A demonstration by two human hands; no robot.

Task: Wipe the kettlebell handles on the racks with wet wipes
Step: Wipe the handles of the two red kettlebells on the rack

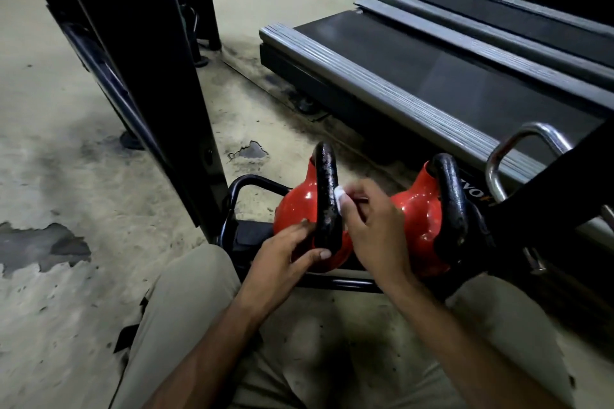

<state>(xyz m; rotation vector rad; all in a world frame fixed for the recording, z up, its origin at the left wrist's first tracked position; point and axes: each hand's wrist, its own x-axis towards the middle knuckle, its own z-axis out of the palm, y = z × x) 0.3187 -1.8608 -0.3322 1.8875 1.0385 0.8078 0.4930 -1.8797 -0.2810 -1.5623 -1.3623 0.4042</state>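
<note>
Left hand (285,256): my thumb and fingers curl round the lower end of the black handle (327,189) of a red kettlebell (299,206), thumb across the near face.

Right hand (375,229): my thumb and fingertips pinch a small white wet wipe (339,197) and press it against the right flank of that same handle, just above my left fingers.

A second red kettlebell (415,219) stands just to the right of my right knuckles, untouched. Both rest on a low black rack (246,183) beneath my fingers. A treadmill (398,53) lies well beyond my fingertips.
</note>
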